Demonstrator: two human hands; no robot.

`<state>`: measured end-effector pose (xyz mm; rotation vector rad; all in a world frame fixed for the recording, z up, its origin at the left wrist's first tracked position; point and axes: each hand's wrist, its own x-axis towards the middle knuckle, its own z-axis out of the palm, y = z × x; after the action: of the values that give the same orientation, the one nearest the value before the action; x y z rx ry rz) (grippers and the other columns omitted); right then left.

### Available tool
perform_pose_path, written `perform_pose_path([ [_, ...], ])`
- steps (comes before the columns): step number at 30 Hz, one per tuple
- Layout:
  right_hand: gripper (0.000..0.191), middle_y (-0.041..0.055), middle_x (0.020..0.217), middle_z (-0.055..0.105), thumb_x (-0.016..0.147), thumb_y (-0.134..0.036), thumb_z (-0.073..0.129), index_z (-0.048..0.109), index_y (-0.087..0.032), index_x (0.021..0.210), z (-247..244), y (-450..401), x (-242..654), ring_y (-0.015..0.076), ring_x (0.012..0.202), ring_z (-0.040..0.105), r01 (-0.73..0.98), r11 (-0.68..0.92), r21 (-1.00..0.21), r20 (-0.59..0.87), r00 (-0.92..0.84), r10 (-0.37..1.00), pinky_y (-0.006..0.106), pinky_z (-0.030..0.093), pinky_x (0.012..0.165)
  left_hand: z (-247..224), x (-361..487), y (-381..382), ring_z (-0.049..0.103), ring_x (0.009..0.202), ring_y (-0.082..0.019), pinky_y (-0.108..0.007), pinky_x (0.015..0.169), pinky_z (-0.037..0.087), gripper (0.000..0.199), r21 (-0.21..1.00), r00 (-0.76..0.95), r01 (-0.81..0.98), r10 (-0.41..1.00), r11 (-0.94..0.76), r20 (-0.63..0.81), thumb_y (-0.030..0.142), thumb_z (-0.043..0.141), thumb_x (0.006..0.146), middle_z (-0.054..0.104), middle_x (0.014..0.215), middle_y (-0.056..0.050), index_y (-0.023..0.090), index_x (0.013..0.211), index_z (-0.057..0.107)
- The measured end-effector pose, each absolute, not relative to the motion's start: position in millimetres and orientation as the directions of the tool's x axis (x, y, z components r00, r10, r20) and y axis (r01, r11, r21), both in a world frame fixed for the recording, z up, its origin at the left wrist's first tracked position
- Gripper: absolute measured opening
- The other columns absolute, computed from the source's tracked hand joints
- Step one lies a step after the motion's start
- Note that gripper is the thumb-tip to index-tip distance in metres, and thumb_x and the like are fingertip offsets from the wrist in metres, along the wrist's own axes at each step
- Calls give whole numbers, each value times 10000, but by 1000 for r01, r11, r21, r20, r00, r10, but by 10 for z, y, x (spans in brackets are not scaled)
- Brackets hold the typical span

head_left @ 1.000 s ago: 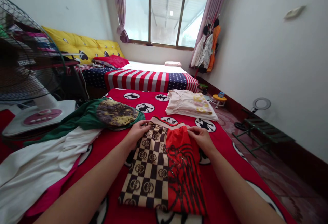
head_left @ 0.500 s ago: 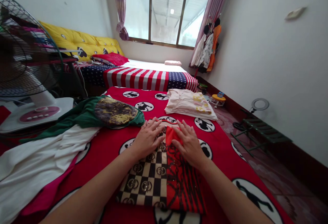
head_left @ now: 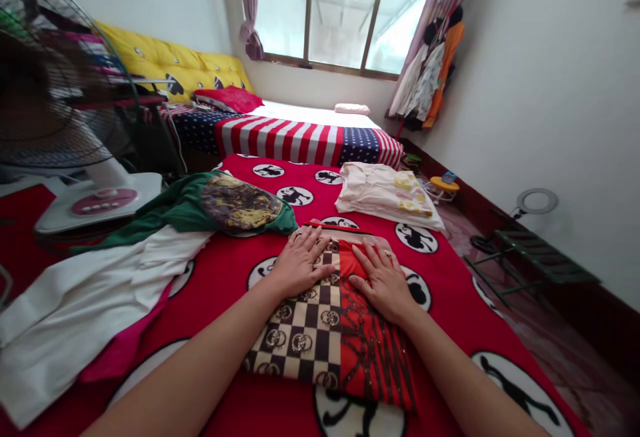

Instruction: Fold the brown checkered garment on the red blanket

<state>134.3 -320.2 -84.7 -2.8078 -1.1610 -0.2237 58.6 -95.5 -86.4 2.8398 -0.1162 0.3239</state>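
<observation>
My left hand (head_left: pixel 301 264) and my right hand (head_left: pixel 381 282) lie flat, side by side, on a folded garment (head_left: pixel 305 337). Its left half has a brown and cream checkered print with round logos. Its right half is a red panel (head_left: pixel 375 350) with dark line patterns. The garment rests on a red blanket (head_left: pixel 225 277) printed with black and white cartoon circles. A green garment with a gold patch (head_left: pixel 240 204) lies near my left hand, and white and pink cloth (head_left: pixel 85 304) spreads further left. A folded pale pink garment (head_left: pixel 387 194) lies beyond my right hand.
An electric fan (head_left: pixel 50 90) stands at the left edge, and a bed with a stars-and-stripes cover (head_left: pixel 300 140) lies ahead under a window (head_left: pixel 340 10). Clothes hang by the curtain (head_left: pixel 430 70). A green folding rack (head_left: pixel 530 257) stands on the floor at right.
My hands have gone from gripping the garment's far edge to pressing flat on it. The far edge now looks folded towards me, and the view has shifted slightly.
</observation>
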Motion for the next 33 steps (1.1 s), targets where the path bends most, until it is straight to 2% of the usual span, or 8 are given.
perform_pose_path([
  [6,668,19,1579,89,923,-611,315,172,-304,1499,-709,-3198,1321,283,1451,18,690,-723,-40,76,723,687,572,111,1134,-775,569,-900,129,1449,-263,-516,1142,160,535,376,966,-114,-13,-920,259,500,353,955,189,1571,-84,236,1416,415],
  [10,681,7,1578,74,932,-599,288,136,-270,1508,-590,-3233,947,270,1451,-33,697,-716,-30,164,710,685,573,87,1141,-567,304,-1022,123,1450,-267,-549,1132,158,491,402,956,-179,-62,-898,288,423,363,968,176,1573,-94,236,1420,403],
  [14,718,12,1572,120,901,-649,310,196,-268,1499,-699,-3320,508,283,1453,22,739,-673,10,181,661,728,587,98,1136,-532,-139,-1221,140,1448,-254,-520,1145,132,549,345,940,-316,-242,-884,241,486,372,954,199,1567,-86,290,1464,312],
  [19,721,46,1568,141,905,-634,323,219,-230,1493,-937,-3390,411,289,1449,84,722,-692,-12,160,685,711,593,161,1122,-771,-398,-1251,83,1451,-288,-525,1145,114,706,370,962,-265,-218,-890,165,624,391,893,124,1577,-99,300,1494,213],
  [25,717,83,1560,183,904,-613,355,267,-199,1483,-843,-3358,451,317,1440,124,722,-691,-36,109,690,715,621,164,1106,-851,-337,-1180,150,1442,-297,-542,1146,103,672,484,957,-275,-190,-831,218,600,472,870,214,1560,-80,310,1457,324],
  [27,714,104,1552,220,901,-601,378,296,-185,1476,-712,-3357,345,328,1433,151,736,-674,-64,124,676,727,630,174,1100,-806,-331,-1127,252,1416,-286,-498,1147,174,575,647,948,-286,-114,-706,296,544,490,884,310,1529,-84,280,1394,452],
  [29,693,106,1528,300,892,-580,426,334,-197,1461,-586,-3350,166,313,1411,232,786,-611,-93,201,616,762,606,175,1115,-749,-336,-1056,410,1335,-272,-440,1104,305,475,832,929,-263,106,-488,355,495,473,906,471,1433,-110,222,1281,576],
  [33,605,55,1384,506,817,-536,598,486,-279,1353,-532,-3273,-202,265,1259,452,877,-457,-150,293,481,826,467,337,1088,-679,-341,-932,650,1025,-277,-386,850,509,450,980,854,-192,481,-60,197,506,474,892,686,1110,-144,135,1074,654],
])
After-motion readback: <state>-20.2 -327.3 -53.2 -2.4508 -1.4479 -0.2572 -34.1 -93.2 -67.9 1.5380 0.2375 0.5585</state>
